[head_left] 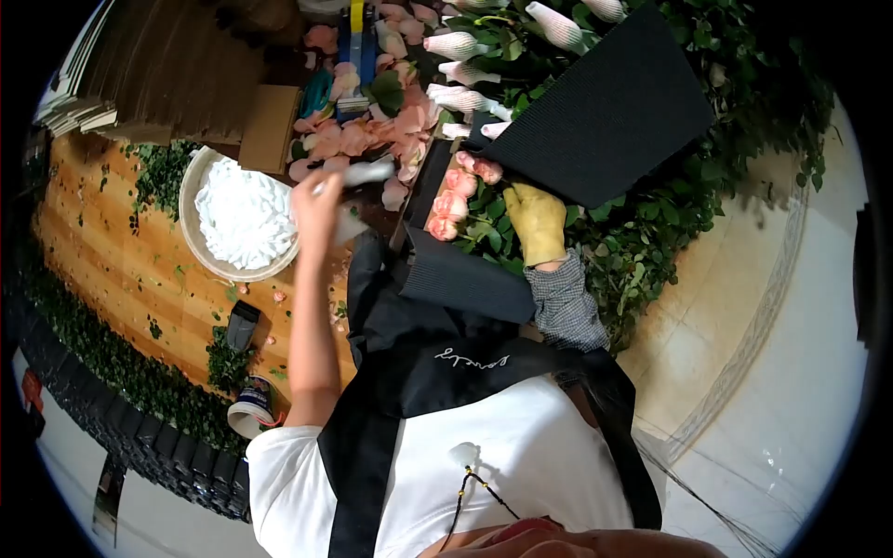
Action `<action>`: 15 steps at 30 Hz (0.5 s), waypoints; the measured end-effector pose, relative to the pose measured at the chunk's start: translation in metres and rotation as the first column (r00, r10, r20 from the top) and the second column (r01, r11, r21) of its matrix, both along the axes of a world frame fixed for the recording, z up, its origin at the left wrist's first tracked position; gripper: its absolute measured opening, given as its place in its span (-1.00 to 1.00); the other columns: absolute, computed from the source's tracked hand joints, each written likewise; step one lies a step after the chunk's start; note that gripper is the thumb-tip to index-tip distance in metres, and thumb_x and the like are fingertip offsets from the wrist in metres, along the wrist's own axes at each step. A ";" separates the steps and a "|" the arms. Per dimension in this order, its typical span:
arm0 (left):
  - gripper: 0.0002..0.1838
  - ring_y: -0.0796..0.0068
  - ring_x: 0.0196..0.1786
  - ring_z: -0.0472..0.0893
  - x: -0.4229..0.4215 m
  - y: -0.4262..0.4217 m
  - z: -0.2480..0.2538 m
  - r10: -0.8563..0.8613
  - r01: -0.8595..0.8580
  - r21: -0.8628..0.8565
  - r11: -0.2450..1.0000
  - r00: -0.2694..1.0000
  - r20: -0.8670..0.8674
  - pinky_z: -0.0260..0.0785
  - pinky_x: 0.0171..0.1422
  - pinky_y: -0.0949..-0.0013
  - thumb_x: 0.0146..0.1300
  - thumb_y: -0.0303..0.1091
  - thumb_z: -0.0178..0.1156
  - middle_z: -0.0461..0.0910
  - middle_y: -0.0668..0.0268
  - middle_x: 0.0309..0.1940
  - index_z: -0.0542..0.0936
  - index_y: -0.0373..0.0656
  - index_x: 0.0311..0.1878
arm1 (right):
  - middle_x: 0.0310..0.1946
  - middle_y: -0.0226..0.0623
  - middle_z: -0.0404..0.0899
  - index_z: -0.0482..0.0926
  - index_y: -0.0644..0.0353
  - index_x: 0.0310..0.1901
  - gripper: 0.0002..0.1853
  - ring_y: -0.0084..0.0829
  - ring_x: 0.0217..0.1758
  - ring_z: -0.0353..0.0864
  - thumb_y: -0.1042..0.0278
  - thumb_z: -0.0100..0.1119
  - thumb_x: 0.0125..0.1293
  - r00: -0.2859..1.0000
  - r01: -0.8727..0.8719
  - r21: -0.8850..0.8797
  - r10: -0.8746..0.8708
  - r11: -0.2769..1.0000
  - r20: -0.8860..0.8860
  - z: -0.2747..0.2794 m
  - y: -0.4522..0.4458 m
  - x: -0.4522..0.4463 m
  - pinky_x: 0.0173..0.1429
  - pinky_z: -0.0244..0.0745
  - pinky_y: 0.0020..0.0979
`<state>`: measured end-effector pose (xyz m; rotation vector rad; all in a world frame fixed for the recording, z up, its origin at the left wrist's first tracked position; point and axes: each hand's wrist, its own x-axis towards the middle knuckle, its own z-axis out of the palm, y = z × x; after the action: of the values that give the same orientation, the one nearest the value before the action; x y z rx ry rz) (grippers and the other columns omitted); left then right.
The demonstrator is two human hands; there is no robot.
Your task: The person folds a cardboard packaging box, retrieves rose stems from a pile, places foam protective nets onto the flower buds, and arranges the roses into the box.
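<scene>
My bare left hand (317, 210) is closed on a white foam sleeve (368, 173), slightly blurred, beside the tub's right rim. White sleeves of the same look (244, 216) fill the round tub (190, 197). In a yellow glove, my right hand (537, 221) curls over the leafy stems of a bunch of roses (488, 229); its fingertips are partly hidden among the leaves. Several pink-peach rose heads (450, 205) lie in a row left of the glove, against a cardboard strip. Dark corrugated sheet (465, 279) lies under and in front of the roses.
Roses in whitish net sleeves (456, 45) lie at the back. A large black corrugated sheet (614, 107) leans over greenery on the right. Loose petals (353, 139) surround a blue tool (356, 56). Stacked cardboard (172, 70) stands back left; a cup (251, 409) sits nearer.
</scene>
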<state>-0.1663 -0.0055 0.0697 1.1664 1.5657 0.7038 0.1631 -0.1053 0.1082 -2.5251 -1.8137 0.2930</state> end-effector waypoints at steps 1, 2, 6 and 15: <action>-0.60 0.36 -0.34 0.62 -0.025 -0.005 0.001 -0.037 0.049 0.041 0.998 0.967 -0.251 0.47 -0.12 0.23 0.25 -0.16 0.25 0.69 0.14 -0.43 0.64 -0.44 -0.26 | -0.29 -0.12 0.73 0.75 -0.01 -0.14 -0.77 -0.07 -0.22 0.72 0.13 0.28 0.25 1.000 0.004 0.002 -0.004 1.000 0.000 0.003 0.000 0.001 -0.07 0.62 -0.11; -0.56 0.25 -0.26 0.65 -0.051 -0.008 0.004 -0.061 0.039 -0.067 0.997 0.925 -0.375 0.47 -0.07 0.18 0.23 -0.11 0.31 0.70 0.07 -0.34 0.64 -0.42 -0.17 | -0.29 -0.13 0.73 0.75 -0.03 -0.12 -0.78 -0.07 -0.22 0.72 0.15 0.29 0.26 0.999 0.004 0.022 -0.003 1.000 -0.041 0.006 -0.002 0.000 -0.07 0.63 -0.11; -0.06 -0.22 0.21 0.52 -0.154 -0.011 -0.017 -0.059 0.040 -0.043 0.998 0.719 -0.692 0.41 0.25 0.02 0.10 0.16 0.47 0.45 -0.30 0.23 0.38 -0.34 0.35 | -0.29 -0.13 0.73 0.75 -0.03 -0.05 -0.76 -0.08 -0.21 0.73 0.23 0.32 0.26 0.994 -0.040 0.091 0.049 0.995 -0.101 0.008 -0.009 0.000 -0.06 0.63 -0.13; -0.67 0.50 -0.19 0.69 0.009 -0.012 0.030 -0.391 0.401 -0.079 0.913 0.913 0.117 0.51 -0.02 0.40 0.44 -0.26 0.21 0.73 0.19 -0.30 0.64 -0.38 0.02 | -0.39 -0.07 0.72 0.76 0.09 -0.12 -0.75 -0.08 -0.35 0.73 0.14 0.27 0.32 0.995 -0.094 0.051 0.094 0.994 0.018 0.016 0.001 -0.008 -0.18 0.64 -0.14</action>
<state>-0.1578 -0.0175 0.0993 1.3017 1.2140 0.3992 0.1547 -0.1044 0.1239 -2.4197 -1.9233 0.2254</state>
